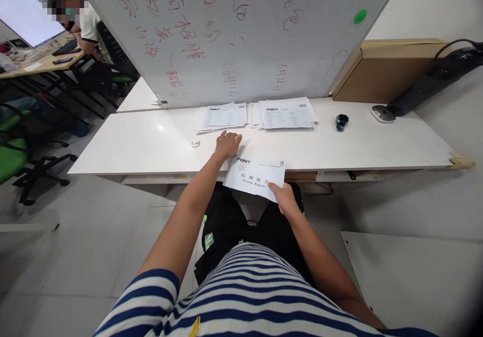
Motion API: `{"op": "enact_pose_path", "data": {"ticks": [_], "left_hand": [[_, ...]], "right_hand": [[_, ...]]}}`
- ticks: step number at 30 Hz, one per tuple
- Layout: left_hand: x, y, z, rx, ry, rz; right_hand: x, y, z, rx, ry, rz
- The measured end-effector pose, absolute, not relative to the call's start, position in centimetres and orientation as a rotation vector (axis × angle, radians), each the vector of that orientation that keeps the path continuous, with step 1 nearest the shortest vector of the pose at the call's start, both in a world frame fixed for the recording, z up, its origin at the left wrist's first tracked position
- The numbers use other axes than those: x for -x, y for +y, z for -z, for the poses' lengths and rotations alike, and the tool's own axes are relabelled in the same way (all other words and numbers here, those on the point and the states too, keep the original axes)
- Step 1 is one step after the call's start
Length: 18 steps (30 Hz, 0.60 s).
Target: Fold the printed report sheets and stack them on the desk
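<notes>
My right hand (286, 199) grips the lower right corner of a white testing report (256, 173), thumb on top. The report tilts over the table's front edge, its printed cover facing up. Near its upper left corner, my left hand (228, 145) is over the white table, fingers loosely bent and apart, with nothing visible in it. Beyond that hand lies a stack of printed sheets (225, 115). A second, thicker stack of sheets (287, 114) sits to its right. A small white item (195, 144), perhaps an earphone, lies left of my left hand.
A whiteboard (241, 45) with red writing stands behind the stacks on the white table (151, 141). Further right are a dark wristwatch (341, 121), a computer mouse (383, 113), a cardboard box (385, 73) and a black cylinder (426, 83). A seated person (88, 27) is at the back left.
</notes>
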<state>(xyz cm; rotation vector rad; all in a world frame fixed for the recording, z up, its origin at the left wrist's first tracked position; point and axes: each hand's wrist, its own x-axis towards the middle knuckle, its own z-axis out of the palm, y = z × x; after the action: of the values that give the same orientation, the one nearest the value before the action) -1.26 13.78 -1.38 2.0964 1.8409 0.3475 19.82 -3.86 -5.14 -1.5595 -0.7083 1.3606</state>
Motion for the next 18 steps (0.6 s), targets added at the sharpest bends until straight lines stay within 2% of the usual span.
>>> {"op": "enact_pose_path", "data": {"ticks": [18], "left_hand": [[0.0,13.5,2.5,-2.253,1.915,-0.306]], "right_hand": [[-20.0,-4.0,6.7,1.579,-0.763,-1.352]]}}
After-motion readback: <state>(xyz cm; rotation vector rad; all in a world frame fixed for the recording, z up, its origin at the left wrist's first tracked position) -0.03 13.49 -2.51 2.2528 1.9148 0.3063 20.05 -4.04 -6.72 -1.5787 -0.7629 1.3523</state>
